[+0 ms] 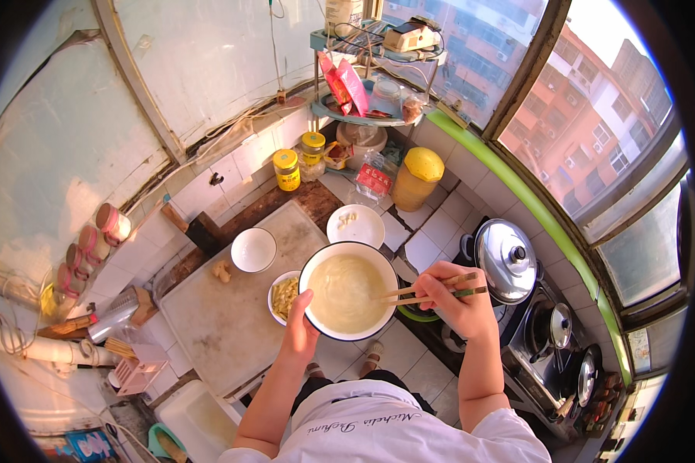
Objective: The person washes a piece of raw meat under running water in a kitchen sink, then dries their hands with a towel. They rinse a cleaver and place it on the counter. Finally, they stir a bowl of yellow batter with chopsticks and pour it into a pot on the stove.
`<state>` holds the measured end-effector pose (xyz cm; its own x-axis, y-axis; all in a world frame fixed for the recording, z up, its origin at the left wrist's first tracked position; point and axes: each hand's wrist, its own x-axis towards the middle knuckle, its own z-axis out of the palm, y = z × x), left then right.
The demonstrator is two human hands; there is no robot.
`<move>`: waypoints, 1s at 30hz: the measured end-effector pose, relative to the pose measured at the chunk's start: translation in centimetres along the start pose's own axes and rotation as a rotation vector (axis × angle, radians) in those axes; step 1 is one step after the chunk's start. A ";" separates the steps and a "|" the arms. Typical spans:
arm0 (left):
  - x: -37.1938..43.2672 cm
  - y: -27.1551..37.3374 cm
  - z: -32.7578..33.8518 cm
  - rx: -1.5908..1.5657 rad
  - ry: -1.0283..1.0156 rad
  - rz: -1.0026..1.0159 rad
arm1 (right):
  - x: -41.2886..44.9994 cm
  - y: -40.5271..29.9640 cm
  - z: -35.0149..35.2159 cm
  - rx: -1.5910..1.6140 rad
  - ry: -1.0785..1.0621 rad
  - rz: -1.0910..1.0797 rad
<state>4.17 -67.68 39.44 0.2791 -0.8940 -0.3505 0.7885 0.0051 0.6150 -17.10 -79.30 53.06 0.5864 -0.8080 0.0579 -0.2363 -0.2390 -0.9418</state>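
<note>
A white enamel-like bowl with a dark rim [307,263] holds a pale yellow liquid [344,289] with swirl marks on its surface. My left hand [301,324] grips the bowl's left side, thumb over the rim. In my right hand [454,298] is a pair of wooden chopsticks [408,294], their tips in the liquid. Partly hidden behind the bowl, a smaller bowl of yellowish cut pieces [284,296] stands at the cutting board's edge. Beyond, a white plate [356,231] carries several small pale pieces. On the board, a white bowl [253,250] stands near a piece of ginger [222,271].
The large cutting board [208,324] lies left, with a cleaver [204,231] behind it. A lidded steel pot [505,260] and a gas stove [533,370] are right. Yellow-lidded jars [287,169] and a yellow-topped container [418,179] stand at the back. A sink [200,416] is lower left.
</note>
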 end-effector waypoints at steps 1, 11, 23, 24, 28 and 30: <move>0.0 0.0 0.0 -0.001 -0.007 0.003 | -0.2 -0.1 0.1 -0.007 -0.044 0.002; -0.2 0.1 0.7 0.017 0.015 -0.021 | 1.4 2.4 2.3 0.058 0.019 -0.148; 0.4 -0.7 0.1 0.045 0.018 -0.028 | -0.3 1.1 1.4 0.141 -0.103 0.031; 0.5 -0.8 0.0 0.042 0.016 -0.033 | -0.2 1.3 1.9 0.125 -0.122 -0.002; 0.6 -0.8 0.2 -0.025 0.019 -0.048 | 0.3 1.6 2.5 -0.018 -0.021 -0.155; 0.5 -0.7 0.6 -0.008 0.035 -0.049 | 0.5 2.0 1.8 -0.027 0.060 -0.139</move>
<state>3.49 -68.40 39.26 0.2589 -0.8770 -0.4048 0.8063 -0.0346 0.5905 -15.92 -79.23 50.59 0.5678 -0.7967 0.2071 -0.1778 -0.3643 -0.9141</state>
